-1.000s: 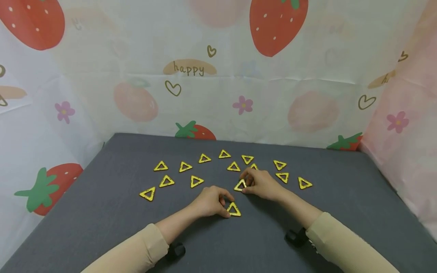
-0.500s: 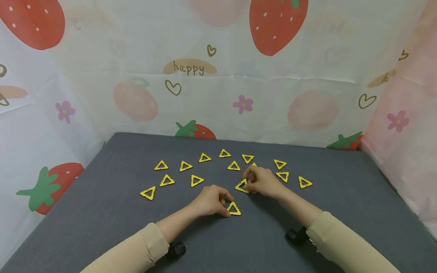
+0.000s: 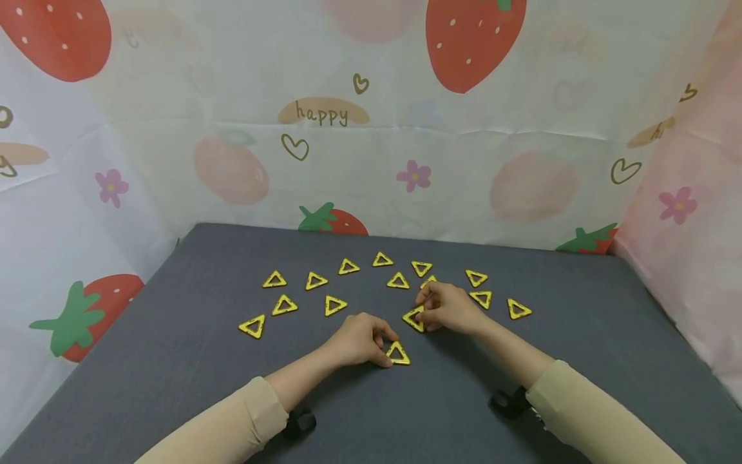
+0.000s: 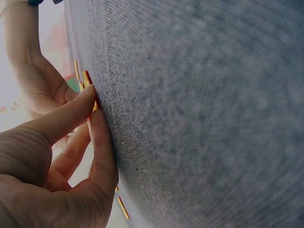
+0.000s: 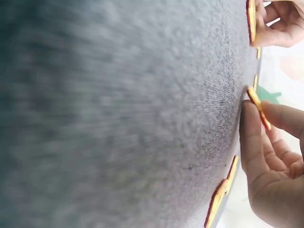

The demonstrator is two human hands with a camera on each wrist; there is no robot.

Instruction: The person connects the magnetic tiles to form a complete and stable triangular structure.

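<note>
In the head view my left hand (image 3: pixel 359 339) pinches the left side of a flat yellow hollow triangle (image 3: pixel 400 363) lying on the dark cloth, nearest of them all. Farther up and to the right, my right hand (image 3: pixel 452 308) pinches a second hollow triangle (image 3: pixel 413 324) by its right edge, between thumb and index finger. The right wrist view has this triangle (image 5: pixel 259 109) edge-on, tilted against the cloth, its underside reddish. A further triangle (image 3: pixel 428 280) just behind the right hand is partly covered by its fingers.
Similar yellow triangles lie scattered: several on the left, such as one triangle (image 3: pixel 252 327), a few along the back, such as another triangle (image 3: pixel 382 260), and three to the right, including a triangle (image 3: pixel 518 309). A strawberry-print curtain (image 3: pixel 232 96) surrounds the dark table (image 3: pixel 145 361).
The triangle in the right hand has turned from point-up to pointing left, shifting slightly right and nearer. The right hand moved slightly right with it. The left hand keeps its place.
</note>
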